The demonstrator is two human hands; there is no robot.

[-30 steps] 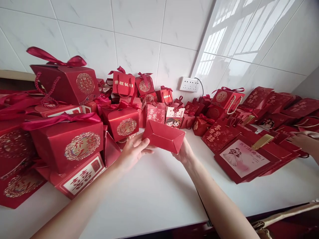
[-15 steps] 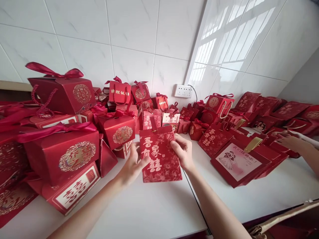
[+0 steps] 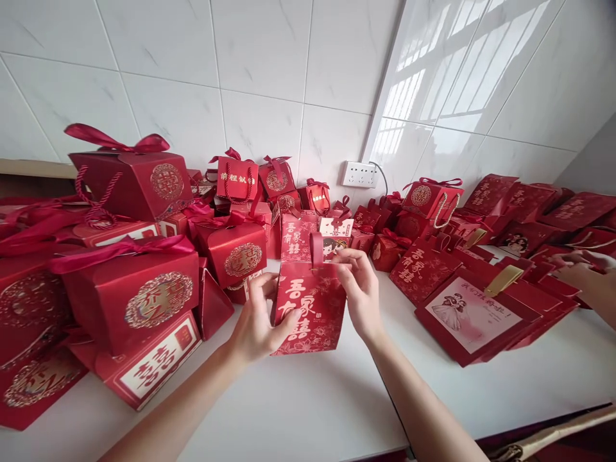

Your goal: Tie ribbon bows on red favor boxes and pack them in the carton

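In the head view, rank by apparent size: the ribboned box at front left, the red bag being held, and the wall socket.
1. ribboned box
2. red bag, about as near the camera
3. wall socket, though it is farthest back

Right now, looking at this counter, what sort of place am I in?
Probably a home kitchen counter piled with wedding favours: a white countertop against glossy tiled walls, a wall socket, and heaps of red ribboned gift boxes. The left hand and right hand hold a red paper bag.
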